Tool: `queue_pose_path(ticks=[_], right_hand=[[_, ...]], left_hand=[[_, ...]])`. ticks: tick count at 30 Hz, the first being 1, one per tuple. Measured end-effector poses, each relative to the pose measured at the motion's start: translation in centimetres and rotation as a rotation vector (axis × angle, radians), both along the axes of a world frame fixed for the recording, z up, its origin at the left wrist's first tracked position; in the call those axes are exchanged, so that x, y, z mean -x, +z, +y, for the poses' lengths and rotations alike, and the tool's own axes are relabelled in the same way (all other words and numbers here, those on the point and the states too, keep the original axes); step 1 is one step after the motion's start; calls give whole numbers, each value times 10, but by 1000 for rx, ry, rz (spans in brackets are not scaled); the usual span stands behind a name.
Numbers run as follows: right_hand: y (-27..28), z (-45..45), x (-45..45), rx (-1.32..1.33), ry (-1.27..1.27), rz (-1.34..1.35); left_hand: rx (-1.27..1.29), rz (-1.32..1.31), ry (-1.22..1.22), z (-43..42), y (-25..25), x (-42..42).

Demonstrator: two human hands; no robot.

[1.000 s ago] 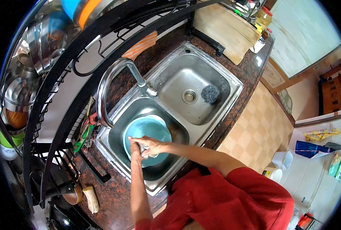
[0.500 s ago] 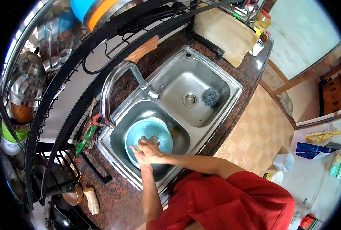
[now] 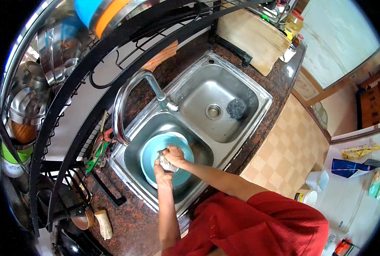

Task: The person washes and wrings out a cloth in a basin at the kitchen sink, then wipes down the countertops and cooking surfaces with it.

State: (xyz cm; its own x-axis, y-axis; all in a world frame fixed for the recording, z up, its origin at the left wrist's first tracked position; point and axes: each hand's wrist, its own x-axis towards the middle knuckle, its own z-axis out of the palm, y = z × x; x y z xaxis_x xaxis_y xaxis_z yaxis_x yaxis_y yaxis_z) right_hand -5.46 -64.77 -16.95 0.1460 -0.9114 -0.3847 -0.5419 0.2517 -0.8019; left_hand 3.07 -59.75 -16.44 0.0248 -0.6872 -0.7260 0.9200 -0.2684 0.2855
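Head view shows both hands together, clamped on a pale, greyish clump whose material I cannot make out; the left hand grips its near left side, the right hand its far right. The clump sits above the middle of a light-blue basin, inside the rim. Working low and central like this seems wise, since drips would land within the basin; an even squeeze from both palms, fingers well wrapped, should keep something probably slippery from escaping.

The basin stands in the left bowl of the sink, under the tap; it seems to hold some water, though the hands hide part. Near the right wall of the other bowl, beside the drain, lies a dark scourer.
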Motion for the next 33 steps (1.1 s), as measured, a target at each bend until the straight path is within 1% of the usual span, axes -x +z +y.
queue_pose_path(ticks=[1,2,3,4,5,6,7,8,9,10,11,13,14,15,16,18,19,20,21,22,24,25,26,28,29,30,32,33], right_hand=[[-15,-5,2,-4,-107,20],[-38,-8,5,-7,-105,21],[-66,-12,8,-147,-259,-361],[-66,-15,11,-285,-414,-747],[-66,-13,9,-285,-415,-748],[-39,-6,8,-229,-208,-782],[-11,4,5,-177,-1,-810],[11,17,-5,-413,37,-726],[20,40,-9,354,256,-475],[33,61,-16,499,273,-249],[20,73,-41,614,85,101],[27,68,-21,601,295,-33],[27,52,-16,593,237,-113],[25,35,-10,511,248,-28],[25,19,-3,429,255,57],[8,-8,9,395,146,93],[-5,-7,6,393,144,88],[-19,-8,4,338,59,115],[-26,-9,4,284,-24,145],[-24,-10,9,280,-16,148],[-17,-19,25,-811,-363,-935],[-2,-21,34,-896,-323,-1031],[-3,-22,31,-893,-323,-1032],[-7,-17,21,-511,-303,-948],[-6,-14,19,-423,-287,-932],[-7,-9,13,-423,-288,-934],[-14,8,-5,13,59,-782],[-9,22,-11,239,156,-488]], left_hand=[[29,66,20,-2,4,-3],[26,66,22,-1,4,-8],[83,-39,13,1,3,-14],[141,-147,0,2,4,-17],[145,-123,36,2,5,-18],[143,-124,38,4,-4,-21],[102,-112,74,7,-28,-26],[68,-99,105,6,-59,-34],[615,316,-18,20,-114,-51],[695,311,-56,27,-105,-48],[691,284,-70,28,-94,-39],[534,158,-80,26,-69,-27],[409,70,-97,22,-56,-19],[276,-52,-119,17,-43,-9],[199,-138,-154,12,-37,-2],[102,-256,-214,7,-28,5],[81,-193,-206,2,-22,2],[58,-132,-197,-3,-17,-2],[19,1,-175,-9,-12,-4],[15,6,-168,-9,1,-5],[59,18,-231,-8,24,-17],[212,-59,-295,-4,6,-26],[214,-60,-297,1,-14,-29],[80,-193,-196,11,-31,-24],[77,-59,-112,13,-41,-22],[77,-61,-114,12,-51,-22],[6,10,-67,10,-64,-24],[9,11,-74,11,-63,-24]])
